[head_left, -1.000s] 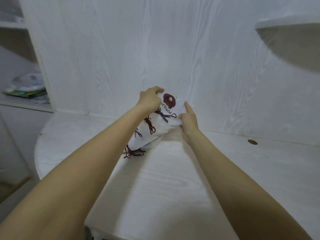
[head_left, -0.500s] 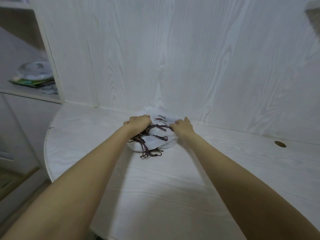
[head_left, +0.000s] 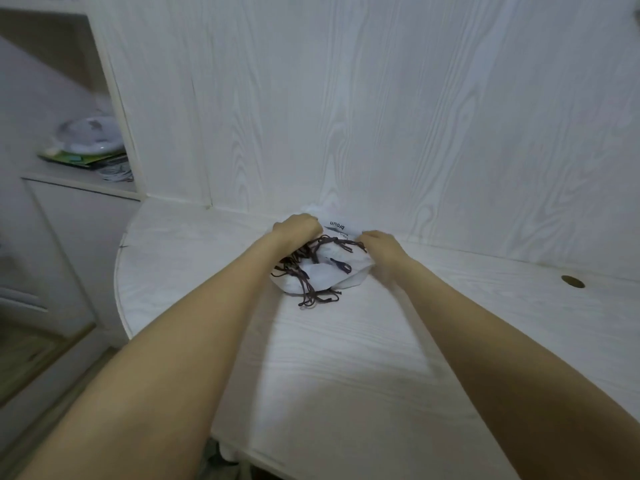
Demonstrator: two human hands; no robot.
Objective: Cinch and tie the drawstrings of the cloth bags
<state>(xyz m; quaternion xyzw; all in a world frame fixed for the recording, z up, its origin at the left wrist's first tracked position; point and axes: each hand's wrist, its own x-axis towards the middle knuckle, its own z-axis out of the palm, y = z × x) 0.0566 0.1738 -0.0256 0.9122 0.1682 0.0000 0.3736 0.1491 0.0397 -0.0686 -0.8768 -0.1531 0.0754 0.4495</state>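
Head view: pile of white cloth bags lies on the counter, pushed up near the back wall panel. Can't tell what's in them, if anything. One bag shows dark print, upside down. Dark brown drawstrings tangle over the pile w/ loose loops trailing onto the counter at the front.

Left hand sits on the pile's left rear, fingers curled down into cloth & cords, gripping. Right hand on the right edge, fingers curled round the cloth there, a cord end just at its knuckles. Both forearms stretched out across the counter.

Counter is white wood-grain, rounded left edge, w/ a round cable hole far right. Same grain on the wall. At left, a shelf holds a white lidded dish on green packets; cabinet front below, blurry.
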